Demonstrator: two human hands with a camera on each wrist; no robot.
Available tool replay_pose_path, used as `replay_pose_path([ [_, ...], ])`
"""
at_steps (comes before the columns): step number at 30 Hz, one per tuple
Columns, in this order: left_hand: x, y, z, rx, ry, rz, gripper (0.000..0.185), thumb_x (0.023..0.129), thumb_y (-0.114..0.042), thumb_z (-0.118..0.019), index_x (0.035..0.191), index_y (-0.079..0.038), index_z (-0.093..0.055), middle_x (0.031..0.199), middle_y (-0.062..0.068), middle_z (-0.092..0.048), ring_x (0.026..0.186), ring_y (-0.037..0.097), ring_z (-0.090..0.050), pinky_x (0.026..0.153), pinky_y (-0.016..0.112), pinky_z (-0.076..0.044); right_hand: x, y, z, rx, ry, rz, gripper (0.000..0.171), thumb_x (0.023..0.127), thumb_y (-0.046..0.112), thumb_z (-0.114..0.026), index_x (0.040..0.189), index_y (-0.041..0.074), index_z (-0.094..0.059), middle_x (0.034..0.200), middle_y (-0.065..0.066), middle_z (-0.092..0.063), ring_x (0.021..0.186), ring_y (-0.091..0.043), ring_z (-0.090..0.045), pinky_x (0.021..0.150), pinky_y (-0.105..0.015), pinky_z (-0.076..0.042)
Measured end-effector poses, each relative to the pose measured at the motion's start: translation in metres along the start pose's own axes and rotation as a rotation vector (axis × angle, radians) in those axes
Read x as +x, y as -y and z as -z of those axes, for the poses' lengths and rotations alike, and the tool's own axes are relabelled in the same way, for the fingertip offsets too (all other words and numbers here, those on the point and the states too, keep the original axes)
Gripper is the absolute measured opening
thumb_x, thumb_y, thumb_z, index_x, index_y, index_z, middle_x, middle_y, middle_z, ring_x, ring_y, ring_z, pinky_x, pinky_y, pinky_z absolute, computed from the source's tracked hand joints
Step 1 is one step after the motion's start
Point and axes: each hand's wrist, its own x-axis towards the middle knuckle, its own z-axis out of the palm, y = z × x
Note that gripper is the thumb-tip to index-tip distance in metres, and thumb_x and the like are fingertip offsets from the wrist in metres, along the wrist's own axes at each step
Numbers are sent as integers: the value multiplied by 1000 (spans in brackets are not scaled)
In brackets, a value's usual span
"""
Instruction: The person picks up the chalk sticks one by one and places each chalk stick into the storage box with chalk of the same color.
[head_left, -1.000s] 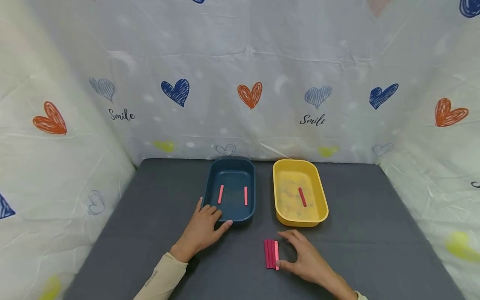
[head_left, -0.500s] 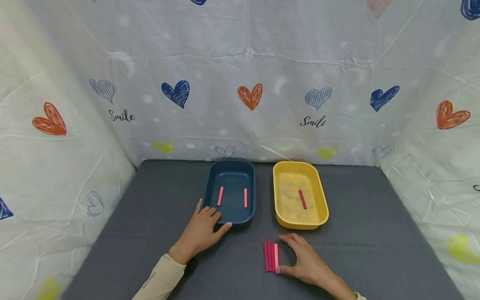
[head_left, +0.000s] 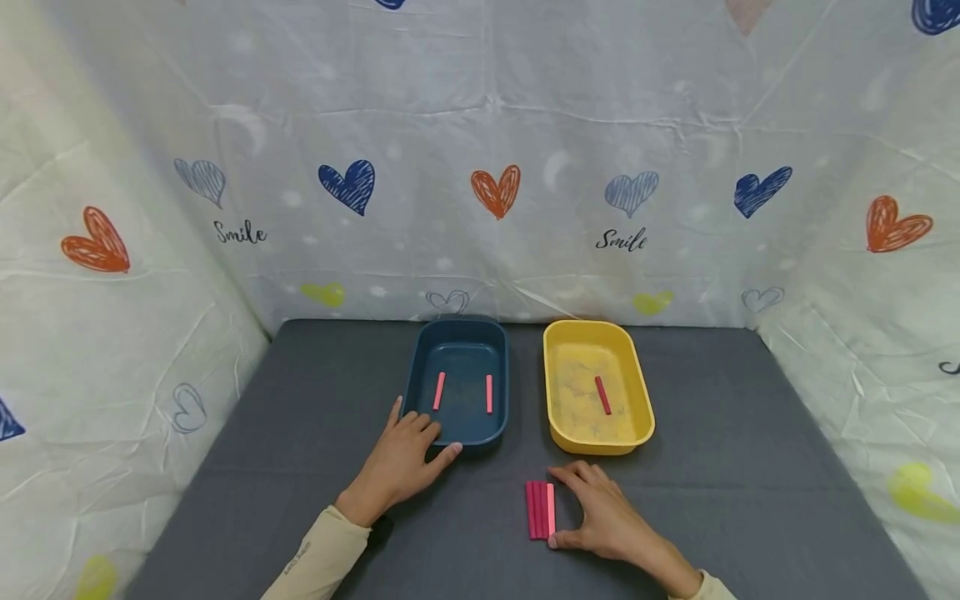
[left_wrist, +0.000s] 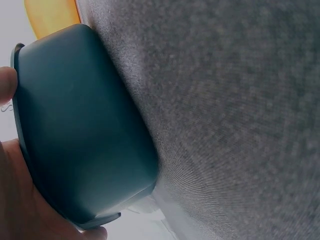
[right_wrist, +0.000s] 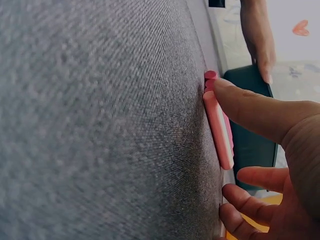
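Note:
My left hand rests on the near left corner of a dark blue tub. Its fingers spread over the rim, and the thumb lies along the near edge. In the left wrist view the tub's outer wall fills the left side. My right hand is beside a row of sticks on the table. Its thumb is at the near end of a light pink stick; the index finger is by the far end. Dark pink sticks lie side by side at its left. In the right wrist view the light pink stick lies on the cloth.
Two light pink sticks, left and right, lie inside the blue tub. A yellow tub with one dark red stick stands to its right. Grey cloth covers the table; a heart-printed curtain hangs behind.
The head view has shifted slightly. My right hand's fingers have come slightly closer around the light pink stick, which stays in the row. My left hand stays on the blue tub.

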Motion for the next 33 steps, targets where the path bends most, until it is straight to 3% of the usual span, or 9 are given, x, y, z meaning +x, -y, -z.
replay_pose_path([
  [15,-1,2,-4,-2,-33,-16,45,95,-57,-54,93,-15,-67,91,2,-63,95,23,-58,117,66,-20,-3,0,2,-33,20,37,92,60,45,-92,138,15,-53,127,0,-52,117,-22,-47,97,-54,-42],
  [33,0,1,-1,10,-10,-12,47,94,-57,-54,98,-13,-69,96,4,-66,100,25,-60,118,65,-19,-4,1,1,-40,-5,60,82,63,45,-91,131,14,-59,125,-2,-52,115,-22,-47,94,-53,-44],
])
